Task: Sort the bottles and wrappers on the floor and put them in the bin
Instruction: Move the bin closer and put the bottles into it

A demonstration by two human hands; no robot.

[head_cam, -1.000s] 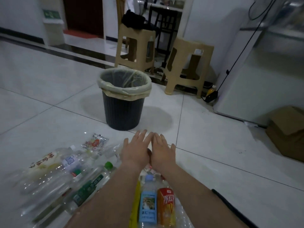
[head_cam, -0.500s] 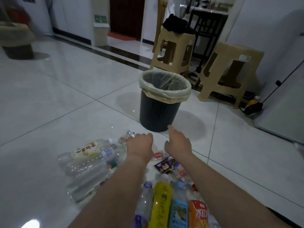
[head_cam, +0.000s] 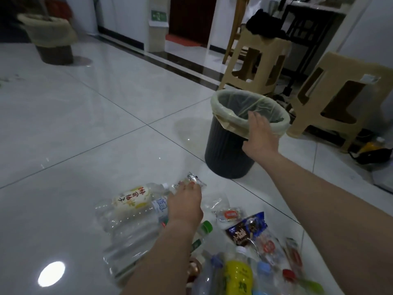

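The right hand (head_cam: 260, 135), fingers straight, rests on the near rim of the bin (head_cam: 225, 150). The left hand (head_cam: 185, 204) touches a clear wrapper (head_cam: 196, 180) with its fingertips (grip unclear, blurred). The bottles (head_cam: 131, 201) lie just left of it.

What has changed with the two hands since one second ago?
The right hand moved forward to the near rim of the bin. The left hand went down onto a clear wrapper; whether it grips is unclear. The bin and bottles stayed in place.

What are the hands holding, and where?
The left hand touches one end of the clear wrapper; the right hand reaches the near rim of the bin. Whether either grips cannot be told.
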